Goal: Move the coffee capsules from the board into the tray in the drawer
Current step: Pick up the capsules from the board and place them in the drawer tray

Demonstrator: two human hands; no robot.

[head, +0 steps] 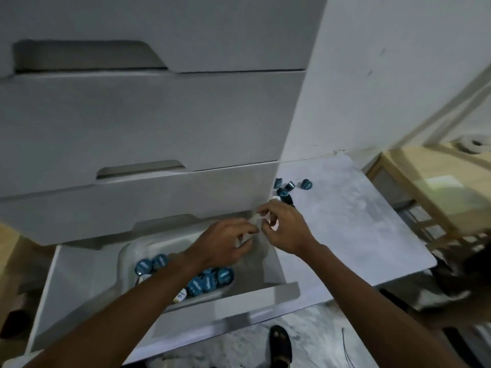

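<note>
Drawer (pixel 87 282): open, holding tray (pixel 127 254) with blue capsules (pixel 210 281). Board (pixel 353 224): a few capsules (pixel 288 187) near its far left corner. Left hand (pixel 228 244), right hand (pixel 284 229): meeting over tray, fingers curled around something pale; blur hides the grip.

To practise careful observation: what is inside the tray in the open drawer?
The tray holds blue-lidded coffee capsules and at least one pale one. The left forearm covers the middle, so the count is hidden.
</note>
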